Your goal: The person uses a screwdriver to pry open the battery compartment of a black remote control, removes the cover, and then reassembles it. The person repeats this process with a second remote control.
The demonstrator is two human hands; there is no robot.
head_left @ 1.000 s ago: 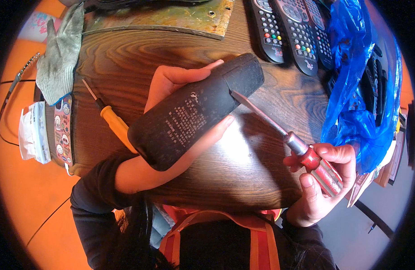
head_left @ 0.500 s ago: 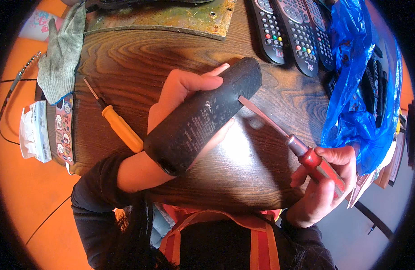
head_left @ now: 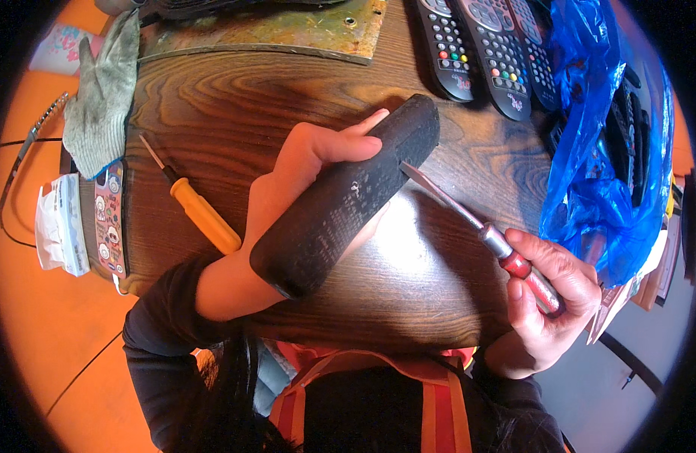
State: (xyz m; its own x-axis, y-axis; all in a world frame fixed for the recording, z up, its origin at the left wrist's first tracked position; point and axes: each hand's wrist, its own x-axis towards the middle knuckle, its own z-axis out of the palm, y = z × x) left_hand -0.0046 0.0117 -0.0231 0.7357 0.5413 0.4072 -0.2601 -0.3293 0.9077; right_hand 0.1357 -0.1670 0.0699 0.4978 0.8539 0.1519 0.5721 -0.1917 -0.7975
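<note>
My left hand [head_left: 306, 155] is wrapped round a black remote control [head_left: 329, 219], its back turned up and its far end tilted to the right. The thumb presses across the remote's back edge. In my right hand [head_left: 548, 302] is a flat-bladed screwdriver [head_left: 496, 243] with a red handle. Its blade tip touches the remote's right edge, near the battery cover end. Beside my left forearm lies a second screwdriver [head_left: 204, 215], with a yellow handle, on the dark wooden table [head_left: 438, 302].
Several black remote controls [head_left: 503, 72] lie at the far right. A blue plastic bag [head_left: 589, 189] with dark items stands beside them. A stained board [head_left: 287, 38] lies at the back. Along the left edge are a grey glove [head_left: 102, 102], a patterned case [head_left: 111, 219] and a tissue pack [head_left: 61, 226].
My right hand has shifted its fingers along the screwdriver handle, and the handle has turned a little. The remote has tilted slightly, while the blade tip stays at its edge.
</note>
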